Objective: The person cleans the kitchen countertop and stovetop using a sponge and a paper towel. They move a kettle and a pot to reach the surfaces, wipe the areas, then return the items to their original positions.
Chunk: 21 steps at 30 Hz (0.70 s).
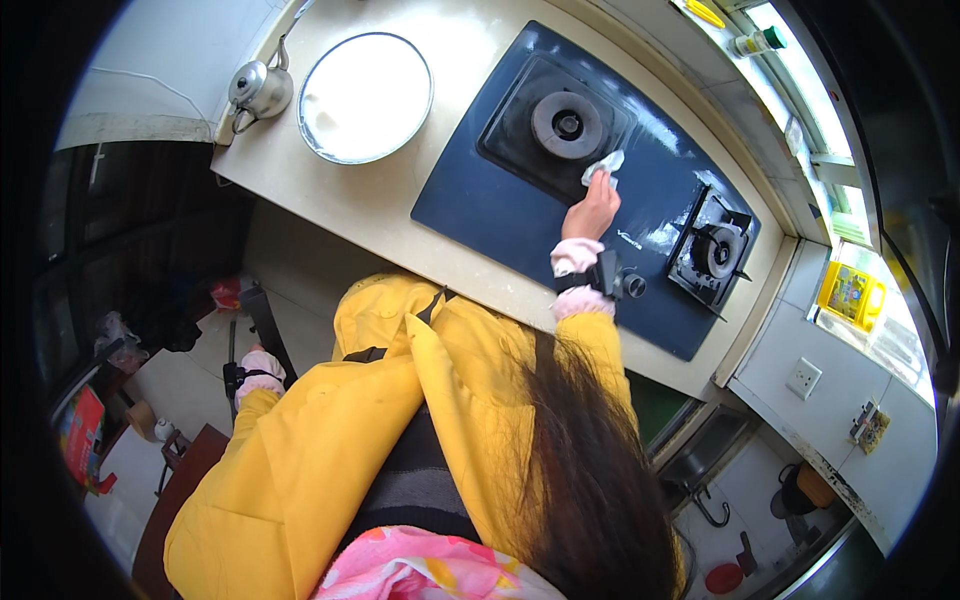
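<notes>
My right hand (592,212) pinches a crumpled white tissue or cloth (602,166) against the near corner of a recessed burner well on a dark blue gas cooktop (480,176). A round burner (568,125) sits in that well, with no pan support around it. To the right, a second burner (716,251) has a black pan support (701,283) that stands tilted. A control knob (634,283) lies beside my right wrist. My left hand (257,348) hangs low at my left side, mostly hidden by its wrist strap and a dark upright bar (268,330).
On the beige counter (375,217), left of the cooktop, are a large white round basin or lid (366,97) and a metal kettle (259,90). A yellow jug (851,295) and a green-capped bottle (757,42) stand along the window. A sink (709,450) lies at lower right.
</notes>
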{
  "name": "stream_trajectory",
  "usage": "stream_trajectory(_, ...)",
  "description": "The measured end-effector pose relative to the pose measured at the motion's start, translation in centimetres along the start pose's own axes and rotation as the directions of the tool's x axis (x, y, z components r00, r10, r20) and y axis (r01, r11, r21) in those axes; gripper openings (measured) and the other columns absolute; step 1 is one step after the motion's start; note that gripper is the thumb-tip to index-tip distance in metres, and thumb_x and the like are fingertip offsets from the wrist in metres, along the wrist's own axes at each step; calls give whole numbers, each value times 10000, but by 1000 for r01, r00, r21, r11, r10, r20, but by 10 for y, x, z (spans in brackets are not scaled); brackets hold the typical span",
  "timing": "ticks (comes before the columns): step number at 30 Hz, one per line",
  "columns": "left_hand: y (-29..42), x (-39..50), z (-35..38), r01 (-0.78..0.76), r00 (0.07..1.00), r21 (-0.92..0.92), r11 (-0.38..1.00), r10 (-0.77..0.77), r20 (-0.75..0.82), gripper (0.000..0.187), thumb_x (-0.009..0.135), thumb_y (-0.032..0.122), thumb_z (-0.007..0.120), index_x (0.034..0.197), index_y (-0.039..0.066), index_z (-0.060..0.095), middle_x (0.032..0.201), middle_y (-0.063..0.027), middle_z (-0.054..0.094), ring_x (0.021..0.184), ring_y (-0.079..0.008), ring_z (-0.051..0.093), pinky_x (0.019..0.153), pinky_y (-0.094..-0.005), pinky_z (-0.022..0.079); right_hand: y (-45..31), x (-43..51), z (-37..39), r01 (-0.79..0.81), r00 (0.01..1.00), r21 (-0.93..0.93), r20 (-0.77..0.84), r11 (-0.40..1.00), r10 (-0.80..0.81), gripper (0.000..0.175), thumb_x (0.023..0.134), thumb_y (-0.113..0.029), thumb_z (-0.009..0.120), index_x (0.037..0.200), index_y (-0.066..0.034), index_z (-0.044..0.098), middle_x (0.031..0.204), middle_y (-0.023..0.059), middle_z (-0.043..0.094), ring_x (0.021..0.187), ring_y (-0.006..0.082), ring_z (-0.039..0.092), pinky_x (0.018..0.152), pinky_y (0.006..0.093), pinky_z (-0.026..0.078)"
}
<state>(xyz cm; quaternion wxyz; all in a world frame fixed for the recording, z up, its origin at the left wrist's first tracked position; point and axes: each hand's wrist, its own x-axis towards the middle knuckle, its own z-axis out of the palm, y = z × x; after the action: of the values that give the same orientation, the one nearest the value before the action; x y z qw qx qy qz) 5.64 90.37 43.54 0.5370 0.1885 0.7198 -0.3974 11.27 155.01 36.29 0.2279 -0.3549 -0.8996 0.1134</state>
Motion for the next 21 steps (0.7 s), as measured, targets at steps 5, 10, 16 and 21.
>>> stream_trajectory(5, 2, -4, -10, -11, 1000, 7, 1000, 11, -28, 300, 973, 305, 533, 1163, 181, 730, 1259, -85, 672, 1192, -224, 628, 929, -348, 527, -39, -48, -9, -119, 992, -6, -39, 993, 119, 550, 815, 130, 522, 1358, 42, 503, 1386, 213, 528, 1229, 410, 484, 1074, 441, 384)
stream_trajectory(10, 1, -9, -20, -58, 994, 49, 997, 62, -94, 297, 974, 300, 533, 1157, 175, 731, 1235, -73, 687, 1163, -231, 647, 907, -353, 540, -86, -64, -9, -177, 981, -148, 54, 973, 187, 546, 820, 117, 530, 1360, 93, 456, 1443, 257, 437, 1297, 417, 413, 1126, 429, 332)
stream_trajectory(16, -4, -9, -29, -21, 1000, -1, 1000, 21, -14, 297, 984, 286, 514, 1183, 174, 705, 1241, -73, 678, 1142, -230, 654, 905, -350, 536, -136, -53, -5, -319, 941, -203, 46, 926, 334, 548, 821, 109, 535, 1361, 108, 441, 1456, 271, 408, 1316, 419, 388, 1140, 426, 315)
stream_trajectory(21, -9, 4, -23, -5, 1000, -26, 1000, 4, -21, 302, 992, 273, 500, 1219, 167, 669, 1224, -87, 679, 1134, -240, 654, 902, -351, 532, -159, -45, -4, -401, 908, -232, 29, 886, 418, 552, 821, 102, 540, 1361, 121, 428, 1466, 283, 385, 1332, 420, 368, 1152, 424, 300)
